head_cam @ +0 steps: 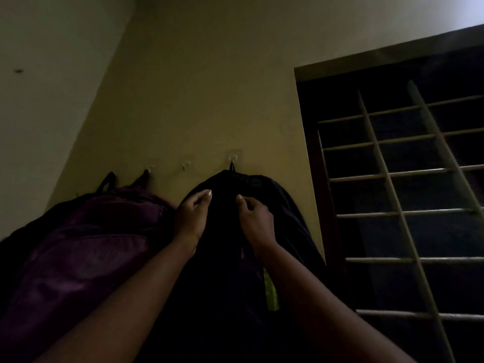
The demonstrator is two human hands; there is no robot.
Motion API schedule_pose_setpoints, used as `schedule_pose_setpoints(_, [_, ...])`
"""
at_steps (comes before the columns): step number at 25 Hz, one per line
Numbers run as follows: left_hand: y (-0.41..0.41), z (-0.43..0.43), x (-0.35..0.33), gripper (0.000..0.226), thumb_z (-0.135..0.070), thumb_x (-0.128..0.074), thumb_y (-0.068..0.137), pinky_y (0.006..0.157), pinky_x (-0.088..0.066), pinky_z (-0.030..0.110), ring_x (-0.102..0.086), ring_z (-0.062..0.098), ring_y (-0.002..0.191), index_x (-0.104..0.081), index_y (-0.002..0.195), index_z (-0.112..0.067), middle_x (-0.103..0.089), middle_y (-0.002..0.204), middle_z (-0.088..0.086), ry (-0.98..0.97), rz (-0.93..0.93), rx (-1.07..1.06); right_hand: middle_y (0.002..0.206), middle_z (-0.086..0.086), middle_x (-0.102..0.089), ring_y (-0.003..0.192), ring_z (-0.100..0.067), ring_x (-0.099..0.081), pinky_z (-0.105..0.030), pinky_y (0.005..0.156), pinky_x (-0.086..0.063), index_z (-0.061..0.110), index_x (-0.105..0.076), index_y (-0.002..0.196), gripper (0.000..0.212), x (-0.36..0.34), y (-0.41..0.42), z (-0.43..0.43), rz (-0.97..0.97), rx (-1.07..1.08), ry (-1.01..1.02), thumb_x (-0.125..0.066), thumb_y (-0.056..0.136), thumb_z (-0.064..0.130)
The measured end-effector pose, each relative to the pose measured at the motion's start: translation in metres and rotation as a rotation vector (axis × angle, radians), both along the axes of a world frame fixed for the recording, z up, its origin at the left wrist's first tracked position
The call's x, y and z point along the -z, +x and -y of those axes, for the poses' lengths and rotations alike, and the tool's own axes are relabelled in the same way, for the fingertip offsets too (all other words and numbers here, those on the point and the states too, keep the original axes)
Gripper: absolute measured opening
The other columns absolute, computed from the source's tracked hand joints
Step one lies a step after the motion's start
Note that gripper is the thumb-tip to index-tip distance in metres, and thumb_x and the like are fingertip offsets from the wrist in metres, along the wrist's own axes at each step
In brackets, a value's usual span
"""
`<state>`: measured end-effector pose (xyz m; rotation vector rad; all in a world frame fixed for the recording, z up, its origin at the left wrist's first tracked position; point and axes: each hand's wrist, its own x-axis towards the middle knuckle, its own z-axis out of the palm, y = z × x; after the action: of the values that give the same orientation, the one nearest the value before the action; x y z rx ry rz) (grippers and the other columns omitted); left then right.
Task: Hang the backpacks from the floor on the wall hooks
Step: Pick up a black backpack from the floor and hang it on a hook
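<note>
The black backpack [235,244] hangs against the yellow wall [199,100], its top loop caught on the right-hand hook [232,159], with a purple backpack [86,247] just beside it on the left, strung from the left-hand hook [151,169]; the middle hook [186,165] between them is bare. Being soft fabric, the black one looks likely to sag and fold rather than keep its shape, and the small stuck-on hooks suggest its weight should be let down gently, not dropped. The safest place to take it is judged to be the top loop or the firm shoulder seam, not the slack front panel. Both arms reach up and forward from below. The left hand [192,216] rests on the bag's upper left shoulder, fingers loosely curled against the cloth, and whether that grip truly holds fabric cannot be told in this dim light. The right hand [255,218] sits near the top centre, thumb and forefinger drawn together as if pinching a fold or zip pull, though what they have is too dark to make out. A barred window [406,205] stands to the right.
</note>
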<state>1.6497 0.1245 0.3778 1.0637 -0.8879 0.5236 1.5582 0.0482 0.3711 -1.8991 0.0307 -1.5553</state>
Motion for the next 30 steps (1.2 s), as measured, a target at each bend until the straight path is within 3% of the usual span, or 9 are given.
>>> schedule_pose_setpoints(4, [-0.019, -0.031, 0.047, 0.041, -0.033, -0.046, 0.093, 0.091, -0.039, 0.024, -0.051, 0.012, 0.111, -0.055, 0.126, -0.011, -0.056, 0.133, 0.006, 0.038, -0.145, 0.041, 0.121, 0.004, -0.062, 0.110, -0.013, -0.057, -0.026, 0.092, -0.045, 0.019, -0.058, 0.124, 0.041, 0.048, -0.010, -0.011, -0.068, -0.200, 0.138, -0.042, 0.095, 0.042])
schedule_pose_setpoints(7, [-0.039, -0.066, 0.095, 0.042, -0.033, -0.043, 0.094, 0.081, -0.041, 0.012, -0.052, 0.008, 0.100, -0.051, 0.129, -0.012, -0.054, 0.127, 0.000, 0.081, -0.197, 0.048, 0.127, 0.003, -0.060, 0.116, -0.016, -0.055, -0.035, 0.103, -0.044, 0.023, -0.056, 0.122, 0.046, 0.088, -0.011, -0.028, -0.170, -0.371, 0.247, -0.042, 0.090, 0.052])
schedule_pose_setpoints(12, [-0.070, -0.152, 0.198, 0.047, -0.038, -0.038, 0.094, 0.097, -0.030, 0.027, -0.043, 0.014, 0.125, -0.043, 0.136, -0.017, -0.048, 0.134, -0.005, 0.160, -0.362, 0.024, 0.123, 0.010, -0.049, 0.119, -0.010, -0.046, -0.028, 0.098, -0.038, 0.022, -0.046, 0.133, 0.052, 0.179, -0.041, -0.104, -0.342, -0.656, 0.414, -0.040, 0.091, 0.053])
schedule_pose_setpoints(16, [-0.105, -0.247, 0.277, 0.049, -0.039, -0.035, 0.095, 0.100, -0.025, 0.028, -0.038, 0.019, 0.134, -0.041, 0.138, -0.016, -0.043, 0.146, 0.004, 0.227, -0.494, -0.076, 0.135, 0.006, -0.046, 0.131, -0.018, -0.042, -0.033, 0.104, -0.034, 0.019, -0.042, 0.136, 0.053, 0.257, -0.074, -0.194, -0.467, -0.733, 0.512, -0.037, 0.094, 0.050])
schedule_pose_setpoints(22, [-0.208, -0.404, 0.370, 0.051, -0.045, -0.032, 0.094, 0.112, -0.018, 0.038, -0.033, 0.017, 0.137, -0.042, 0.137, -0.021, -0.041, 0.147, 0.000, 0.275, -0.697, -0.217, 0.151, -0.002, -0.036, 0.136, -0.021, -0.038, -0.039, 0.114, -0.030, 0.022, -0.034, 0.143, 0.056, 0.350, -0.163, -0.340, -0.690, -0.904, 0.660, -0.037, 0.094, 0.049])
schedule_pose_setpoints(25, [-0.263, -0.470, 0.408, 0.048, -0.040, -0.036, 0.095, 0.110, -0.021, 0.032, -0.035, 0.018, 0.136, -0.043, 0.137, -0.018, -0.043, 0.146, 0.001, 0.234, -0.771, -0.315, 0.150, -0.003, -0.037, 0.135, -0.023, -0.038, -0.041, 0.115, -0.030, 0.020, -0.035, 0.142, 0.052, 0.387, -0.205, -0.404, -0.790, -0.927, 0.656, -0.036, 0.096, 0.045])
schedule_pose_setpoints(30, [-0.341, -0.561, 0.462, 0.044, -0.033, -0.040, 0.095, 0.105, -0.023, 0.026, -0.038, 0.019, 0.135, -0.046, 0.135, -0.015, -0.045, 0.144, 0.003, 0.216, -0.868, -0.444, 0.149, -0.002, -0.038, 0.134, -0.022, -0.039, -0.043, 0.114, -0.031, 0.021, -0.034, 0.142, 0.060, 0.436, -0.259, -0.485, -0.978, -0.988, 0.689, -0.038, 0.092, 0.054])
